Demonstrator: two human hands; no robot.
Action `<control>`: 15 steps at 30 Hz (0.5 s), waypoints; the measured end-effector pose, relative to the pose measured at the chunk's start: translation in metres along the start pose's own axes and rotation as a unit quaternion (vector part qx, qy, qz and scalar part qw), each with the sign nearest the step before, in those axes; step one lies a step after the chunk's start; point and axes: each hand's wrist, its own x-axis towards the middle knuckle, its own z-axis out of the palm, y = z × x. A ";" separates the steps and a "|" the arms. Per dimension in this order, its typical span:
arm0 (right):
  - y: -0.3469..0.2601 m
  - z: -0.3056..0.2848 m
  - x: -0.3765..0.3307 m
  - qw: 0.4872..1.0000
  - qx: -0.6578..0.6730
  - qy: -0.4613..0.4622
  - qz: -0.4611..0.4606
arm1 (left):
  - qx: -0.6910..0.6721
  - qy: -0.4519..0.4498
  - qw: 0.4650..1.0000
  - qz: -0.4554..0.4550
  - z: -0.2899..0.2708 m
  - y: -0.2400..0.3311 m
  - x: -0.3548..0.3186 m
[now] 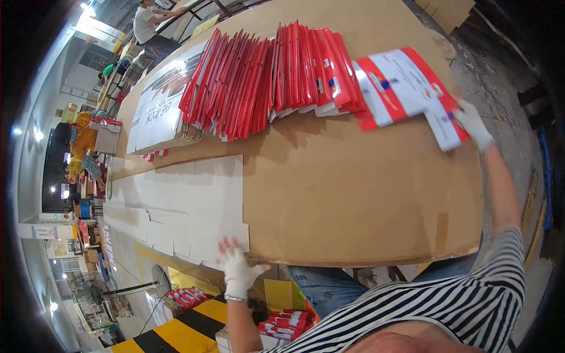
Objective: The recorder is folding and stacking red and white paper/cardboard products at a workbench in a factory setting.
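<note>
My right hand, in a white glove, is closed on the near right corner of a red-and-white folded carton. That carton lies at the right end of a long row of similar red folded cartons, which lean close together on the table. My left hand, gloved with bare fingertips, has its fingers spread and holds nothing. It hovers beside the near right corner of some flat white card sheets, which lie overlapping on the left of the table.
Brown cardboard covers the table. A stack of printed white cardboard stands left of the red row. Below the table's near edge are boxes of red-and-white pieces and a yellow-black striped surface. A fan and other people are farther left.
</note>
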 end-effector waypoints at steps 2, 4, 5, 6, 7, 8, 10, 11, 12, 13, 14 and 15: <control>-0.005 0.052 0.087 0.999 -0.025 -0.021 -0.010 | -0.019 -0.014 1.000 -0.019 0.015 -0.031 -0.004; -0.043 0.130 0.134 0.998 0.034 -0.035 -0.033 | -0.045 0.019 0.999 -0.023 0.039 -0.046 -0.005; -0.085 0.178 0.135 0.994 0.082 -0.045 -0.053 | -0.034 0.020 0.998 -0.042 0.049 -0.064 -0.011; -0.068 0.170 0.160 0.995 -0.007 -0.002 -0.098 | -0.046 0.055 0.997 0.007 0.068 -0.055 0.009; -0.078 0.190 0.159 0.995 0.051 -0.044 -0.067 | -0.041 0.083 0.995 0.026 0.075 -0.061 0.010; -0.095 0.204 0.147 0.997 -0.013 -0.012 -0.077 | -0.060 0.131 0.989 0.019 0.064 -0.053 0.000; -0.119 0.212 0.106 0.985 -0.121 0.062 -0.108 | -0.100 0.165 0.981 0.022 0.054 -0.069 -0.014; -0.121 0.211 0.083 0.972 -0.171 0.104 -0.121 | -0.146 0.194 0.969 0.042 0.051 -0.071 -0.016; -0.126 0.216 0.050 0.955 -0.171 0.112 -0.213 | -0.107 0.303 0.946 0.028 0.034 -0.050 -0.017; -0.141 0.224 0.007 0.930 -0.168 0.119 -0.306 | -0.109 0.309 0.944 0.023 0.018 -0.033 -0.021; -0.168 0.232 -0.045 0.894 -0.192 0.059 -0.400 | -0.081 0.325 0.940 0.067 0.004 -0.020 -0.029; -0.196 0.234 -0.100 0.863 -0.318 -0.091 -0.381 | -0.056 0.337 0.933 0.114 -0.005 -0.001 -0.039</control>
